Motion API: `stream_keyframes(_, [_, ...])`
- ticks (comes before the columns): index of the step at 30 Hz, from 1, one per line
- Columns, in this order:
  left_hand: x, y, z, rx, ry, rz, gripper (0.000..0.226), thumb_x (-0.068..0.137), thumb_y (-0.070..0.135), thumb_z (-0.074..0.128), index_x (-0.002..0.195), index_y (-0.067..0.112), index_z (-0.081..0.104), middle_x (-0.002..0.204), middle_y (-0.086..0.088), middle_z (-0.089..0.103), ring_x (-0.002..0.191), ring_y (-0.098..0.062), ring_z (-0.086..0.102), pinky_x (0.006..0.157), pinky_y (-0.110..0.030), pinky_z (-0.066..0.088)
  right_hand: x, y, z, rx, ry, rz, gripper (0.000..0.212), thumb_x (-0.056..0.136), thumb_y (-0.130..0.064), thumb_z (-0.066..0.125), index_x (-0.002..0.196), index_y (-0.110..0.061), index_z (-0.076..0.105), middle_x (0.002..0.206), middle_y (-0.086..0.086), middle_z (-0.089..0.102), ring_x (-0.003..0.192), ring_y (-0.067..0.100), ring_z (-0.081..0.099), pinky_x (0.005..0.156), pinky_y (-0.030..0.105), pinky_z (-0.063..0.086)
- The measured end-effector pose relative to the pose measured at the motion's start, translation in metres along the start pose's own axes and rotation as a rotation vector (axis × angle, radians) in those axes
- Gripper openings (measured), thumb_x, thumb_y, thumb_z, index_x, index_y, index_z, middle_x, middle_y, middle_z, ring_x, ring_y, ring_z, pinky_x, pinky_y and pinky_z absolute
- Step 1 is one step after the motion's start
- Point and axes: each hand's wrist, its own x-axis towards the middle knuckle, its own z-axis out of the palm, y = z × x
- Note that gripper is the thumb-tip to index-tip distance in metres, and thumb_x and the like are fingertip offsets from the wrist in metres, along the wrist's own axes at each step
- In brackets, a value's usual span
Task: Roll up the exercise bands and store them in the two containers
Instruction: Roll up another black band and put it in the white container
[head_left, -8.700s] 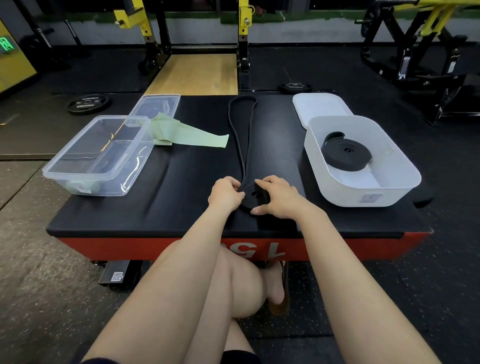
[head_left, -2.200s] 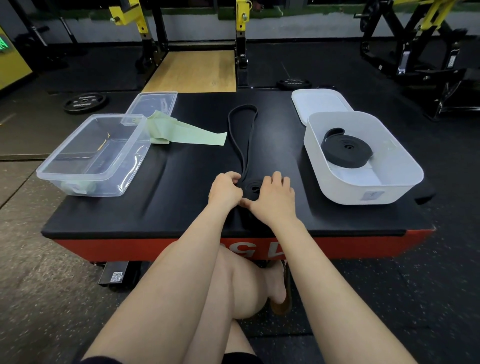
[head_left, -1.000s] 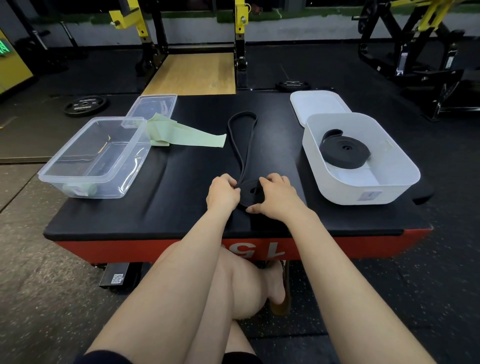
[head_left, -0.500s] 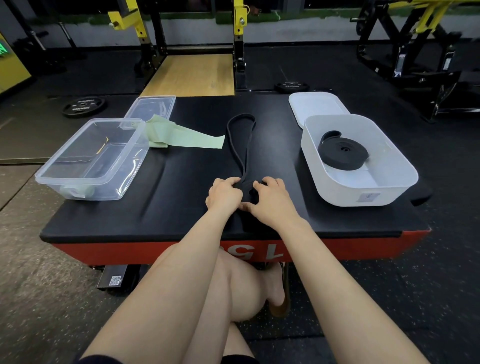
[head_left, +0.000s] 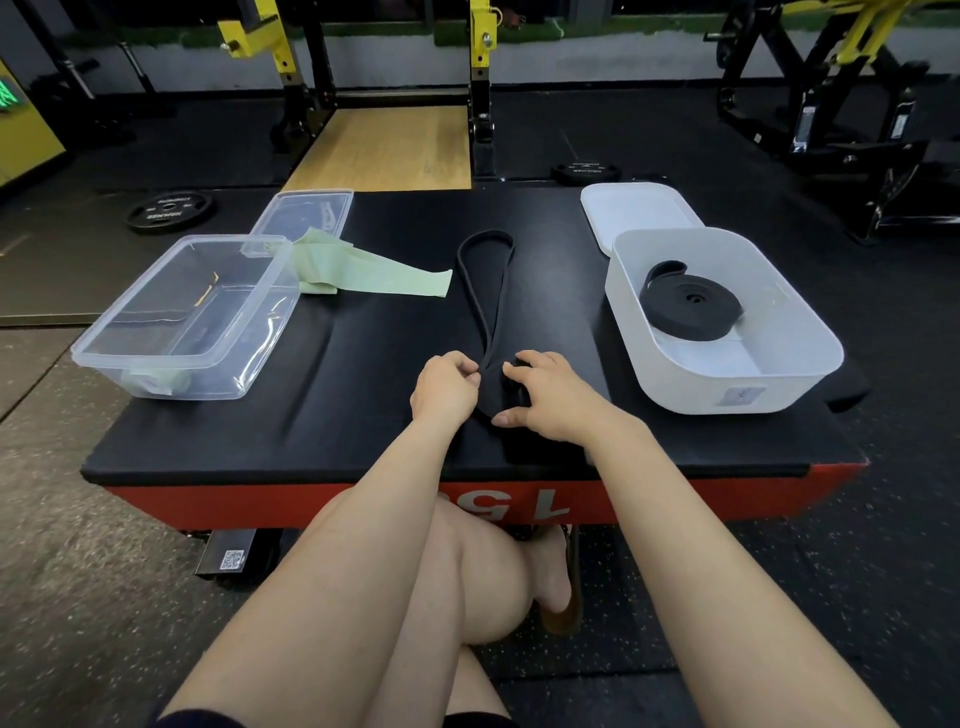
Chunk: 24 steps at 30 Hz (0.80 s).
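Observation:
A long black loop band (head_left: 485, 275) lies down the middle of the black padded platform (head_left: 363, 395), its near end wound into a small roll between my hands. My left hand (head_left: 444, 387) pinches the left side of that roll. My right hand (head_left: 545, 395) curls round its right side, thumb under it. A finished black roll (head_left: 688, 306) lies in the white container (head_left: 779, 387) on the right. The clear container (head_left: 182, 317) stands on the left with a pale green roll showing at its near corner. A flat green band (head_left: 374, 270) lies beside it, unrolled.
The white lid (head_left: 636, 208) lies behind the white container, the clear lid (head_left: 306, 213) behind the clear one. The platform's red front edge (head_left: 260, 506) is close to my knees. Weight plates and yellow-black racks stand on the floor beyond.
The loop's free length has grown shorter as the roll between my hands has got bigger. My right hand's fingers have shifted round the roll over the last second.

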Motion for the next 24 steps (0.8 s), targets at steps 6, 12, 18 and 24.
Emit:
stream_keyframes(6, [-0.002, 0.004, 0.002, 0.045, 0.004, -0.034, 0.017, 0.094, 0.02, 0.052, 0.109, 0.02, 0.06, 0.118, -0.002, 0.057, 0.108, -0.022, 0.055, 0.097, -0.04, 0.042, -0.008, -0.005, 0.001, -0.003, 0.1, 0.103, 0.081, 0.083, -0.05, 0.064, 0.148, -0.017, 0.027, 0.155, 0.005, 0.021, 0.144, 0.021, 0.01, 0.109, 0.04, 0.03])
stream_keyframes(12, [-0.003, 0.006, 0.002, 0.023, 0.001, -0.029, 0.018, 0.094, 0.017, 0.051, 0.11, 0.019, 0.06, 0.119, -0.003, 0.056, 0.11, -0.023, 0.054, 0.097, -0.04, 0.041, -0.017, -0.017, 0.016, -0.02, 0.196, 0.176, 0.065, 0.09, -0.049, 0.055, 0.141, -0.013, 0.036, 0.145, 0.011, 0.034, 0.135, 0.027, 0.026, 0.097, 0.04, 0.041])
stream_keyframes(18, [-0.003, 0.008, 0.006, 0.01, 0.003, 0.003, 0.033, 0.095, 0.011, 0.047, 0.125, 0.023, 0.057, 0.128, -0.002, 0.053, 0.117, -0.021, 0.05, 0.1, -0.041, 0.041, -0.012, -0.027, 0.019, -0.082, 0.273, 0.216, 0.067, 0.087, -0.059, 0.049, 0.133, -0.011, 0.041, 0.136, 0.013, 0.042, 0.129, 0.028, 0.033, 0.094, 0.036, 0.041])
stream_keyframes(24, [-0.007, 0.011, 0.006, 0.077, -0.015, 0.034, 0.05, 0.093, 0.003, 0.04, 0.136, 0.027, 0.047, 0.137, -0.002, 0.042, 0.124, -0.023, 0.041, 0.1, -0.038, 0.04, -0.01, -0.023, 0.024, -0.033, 0.299, 0.18, 0.062, 0.09, -0.051, 0.053, 0.134, -0.009, 0.041, 0.14, 0.014, 0.039, 0.132, 0.028, 0.028, 0.097, 0.036, 0.04])
